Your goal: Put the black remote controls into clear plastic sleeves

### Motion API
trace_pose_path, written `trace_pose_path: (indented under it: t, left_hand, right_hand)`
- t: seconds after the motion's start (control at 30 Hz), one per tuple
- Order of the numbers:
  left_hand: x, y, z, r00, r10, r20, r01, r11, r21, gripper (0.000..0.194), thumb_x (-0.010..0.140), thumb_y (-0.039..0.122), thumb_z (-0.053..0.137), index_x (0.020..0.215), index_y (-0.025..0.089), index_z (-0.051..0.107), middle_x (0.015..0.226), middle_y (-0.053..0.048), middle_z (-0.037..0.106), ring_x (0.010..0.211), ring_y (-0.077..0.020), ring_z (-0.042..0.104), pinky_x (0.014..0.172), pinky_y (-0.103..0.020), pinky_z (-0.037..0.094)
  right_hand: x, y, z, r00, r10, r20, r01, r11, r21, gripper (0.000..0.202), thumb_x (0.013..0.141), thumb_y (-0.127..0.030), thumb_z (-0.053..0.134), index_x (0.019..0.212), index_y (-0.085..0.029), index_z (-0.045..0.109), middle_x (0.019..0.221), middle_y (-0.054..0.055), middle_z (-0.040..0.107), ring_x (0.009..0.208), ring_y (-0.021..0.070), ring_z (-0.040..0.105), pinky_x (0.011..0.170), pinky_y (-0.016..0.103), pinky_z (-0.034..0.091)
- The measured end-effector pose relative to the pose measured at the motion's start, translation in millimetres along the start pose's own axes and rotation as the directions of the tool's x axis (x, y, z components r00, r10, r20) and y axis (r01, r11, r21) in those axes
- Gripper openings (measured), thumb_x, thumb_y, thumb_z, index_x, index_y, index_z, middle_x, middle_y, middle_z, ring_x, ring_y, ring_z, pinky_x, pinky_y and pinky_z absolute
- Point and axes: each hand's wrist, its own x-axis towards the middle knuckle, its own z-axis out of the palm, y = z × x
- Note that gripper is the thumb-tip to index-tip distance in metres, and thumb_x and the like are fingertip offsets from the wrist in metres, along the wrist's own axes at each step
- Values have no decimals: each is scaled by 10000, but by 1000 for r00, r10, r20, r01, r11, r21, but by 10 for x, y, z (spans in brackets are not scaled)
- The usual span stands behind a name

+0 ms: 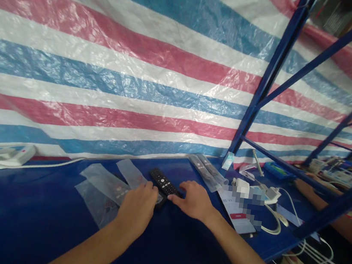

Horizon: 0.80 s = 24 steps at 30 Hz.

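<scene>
A black remote control lies slanted on the blue tabletop, its near end between the thumb and fingers of my right hand. My left hand is closed with its fingers curled down, over a second dark remote of which only a short end shows. Frosted plastic sleeves fan out to the left of that hand, and one seems to have a dark remote inside. Another flat sleeve lies just behind my left hand. Two sleeved remotes rest farther back on the right.
A tablet or phone with a lit screen, white chargers and cables, and a small box are at the right. Blue metal posts rise there. A power strip sits back left. Another person's arm reaches in at far right.
</scene>
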Motion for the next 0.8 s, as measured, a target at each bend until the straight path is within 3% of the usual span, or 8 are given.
trace_pose_path:
  t: [0.1,0.23,0.33,0.5,0.67,0.8]
  left_hand:
    - [-2,15,-24,1000,17,-8,-17,1000,10,370,863,0,347,1048,114,645,1059,-138,632,1013,-270,629,762,-375,554]
    - [-6,64,33,994,94,-60,-94,996,-5,374,865,-9,340,1067,121,626,1064,-124,616,1009,-257,622,770,-376,560]
    - [-16,142,145,978,189,-86,-192,981,-26,345,875,1,364,1061,141,618,1042,-103,613,1003,-241,618,800,-376,558]
    - [-44,336,309,955,296,-35,-297,953,-59,330,893,7,380,1081,157,606,1082,-90,615,1011,-209,613,831,-344,553]
    - [-16,513,319,960,279,-22,-280,956,-82,326,893,5,381,1080,134,615,1075,-105,626,1016,-226,615,811,-351,556]
    - [45,558,316,972,233,-31,-235,966,-113,337,888,-2,369,1078,111,624,1085,-123,625,1026,-235,613,829,-352,540]
  right_hand:
    - [-33,-132,-6,998,9,70,-9,1000,-8,407,794,-563,611,898,-178,692,958,95,710,944,248,636,755,308,442]
    - [-63,-142,-21,993,99,61,-97,995,-28,328,794,-453,620,911,-158,700,989,112,712,960,258,643,768,314,446]
    - [-182,-50,-50,988,147,52,-144,988,-58,319,782,-427,617,898,-143,704,972,128,713,948,271,651,763,320,451]
    - [-533,199,-145,969,235,76,-223,965,-138,328,790,-423,616,905,-127,698,951,146,712,941,289,657,761,331,447]
    - [-884,409,-197,943,313,112,-298,945,-138,305,778,-439,608,822,-149,693,865,136,719,862,290,675,690,325,432]
    - [-1167,543,-199,942,322,97,-320,947,-35,269,768,-448,601,707,-193,662,777,82,711,765,234,665,619,284,400]
